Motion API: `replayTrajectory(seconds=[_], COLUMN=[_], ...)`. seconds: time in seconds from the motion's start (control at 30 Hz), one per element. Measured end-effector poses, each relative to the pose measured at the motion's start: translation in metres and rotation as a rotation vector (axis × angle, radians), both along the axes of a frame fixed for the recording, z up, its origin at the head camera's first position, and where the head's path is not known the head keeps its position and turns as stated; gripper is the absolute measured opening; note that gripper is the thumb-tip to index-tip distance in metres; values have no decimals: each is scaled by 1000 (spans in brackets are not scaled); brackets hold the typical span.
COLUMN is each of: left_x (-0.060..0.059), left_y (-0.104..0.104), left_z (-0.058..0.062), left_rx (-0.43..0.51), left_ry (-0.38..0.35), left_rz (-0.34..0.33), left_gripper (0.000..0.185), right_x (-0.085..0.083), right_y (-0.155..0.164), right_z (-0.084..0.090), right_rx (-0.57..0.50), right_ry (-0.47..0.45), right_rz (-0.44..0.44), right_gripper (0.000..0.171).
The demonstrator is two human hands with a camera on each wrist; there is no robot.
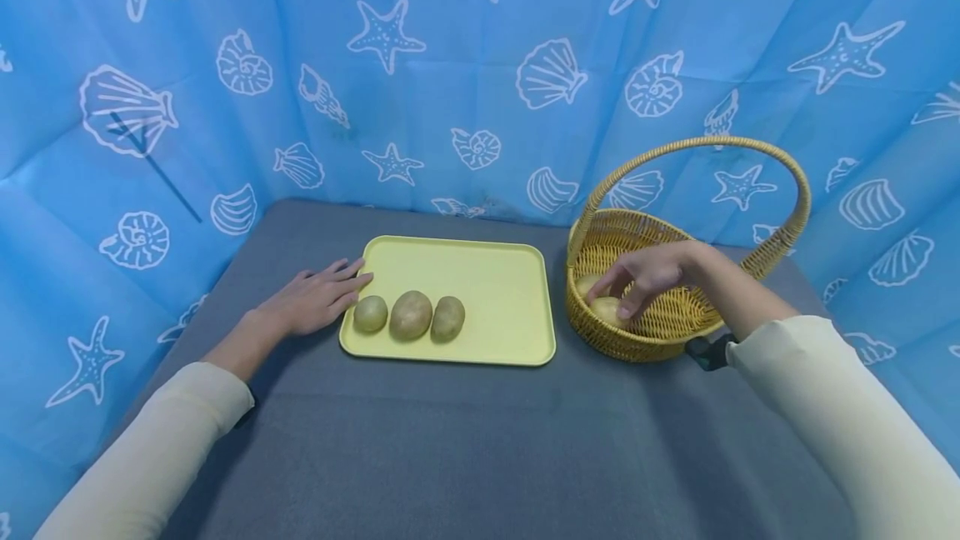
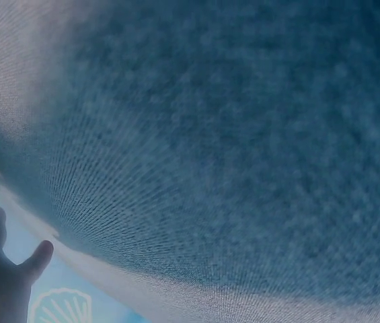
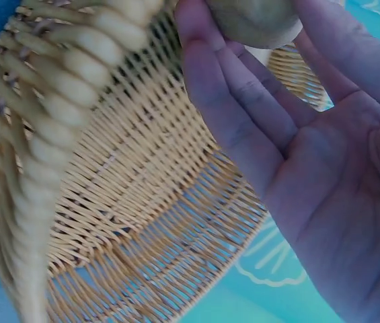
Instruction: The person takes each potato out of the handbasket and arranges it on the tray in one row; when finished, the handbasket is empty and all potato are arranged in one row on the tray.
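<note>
My right hand (image 1: pixel 651 272) reaches into the wicker basket (image 1: pixel 615 347) and holds a potato (image 1: pixel 607 312) between thumb and fingers. The right wrist view shows this potato (image 3: pixel 257 23) at the top, with the fingers curved around it. Another potato (image 1: pixel 587 283) lies beside it in the basket, partly hidden by the hand. My left hand (image 1: pixel 318 300) rests at the left edge of the yellow tray (image 1: pixel 495 273), fingers spread and fairly straight. Near those fingertips, a small round potato (image 1: pixel 371 314), a larger potato (image 1: pixel 410 316) and an oval potato (image 1: pixel 447 319) stand in a row on the tray.
A tall arched handle (image 1: pixel 701 142) rises over the basket, which stands right of the tray. Grey cloth (image 1: pixel 450 448) covers the table. Behind and along the sides hangs a blue curtain (image 1: pixel 435 90) printed with shells and starfish.
</note>
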State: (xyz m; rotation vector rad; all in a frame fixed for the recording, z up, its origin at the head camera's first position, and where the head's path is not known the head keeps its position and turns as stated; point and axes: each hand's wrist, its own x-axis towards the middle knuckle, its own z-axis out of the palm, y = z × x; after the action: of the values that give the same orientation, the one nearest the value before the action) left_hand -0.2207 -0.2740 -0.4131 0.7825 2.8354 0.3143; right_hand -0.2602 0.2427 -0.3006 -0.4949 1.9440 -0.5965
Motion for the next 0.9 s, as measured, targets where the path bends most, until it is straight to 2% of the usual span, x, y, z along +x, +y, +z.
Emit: replayTrajectory(seconds=[0.2,0.43,0.7,0.9], left_x=[1,1,1,0], left_y=[0,1,0,1], left_z=[1,0,-3,-3], left_rx=[7,24,3,-1], left_ry=[-1,0,-15,-4], left_rz=[3,6,8,13], left_gripper=[49,49,50,50], right_x=[4,6,8,6], right_y=[-1,-7,-28,-49], right_z=[22,39,44,36], right_rx=[-29,-96,-158,-199], right_ry=[150,210,217,244], right_rz=[83,92,125,188], right_gripper=[61,61,57,57])
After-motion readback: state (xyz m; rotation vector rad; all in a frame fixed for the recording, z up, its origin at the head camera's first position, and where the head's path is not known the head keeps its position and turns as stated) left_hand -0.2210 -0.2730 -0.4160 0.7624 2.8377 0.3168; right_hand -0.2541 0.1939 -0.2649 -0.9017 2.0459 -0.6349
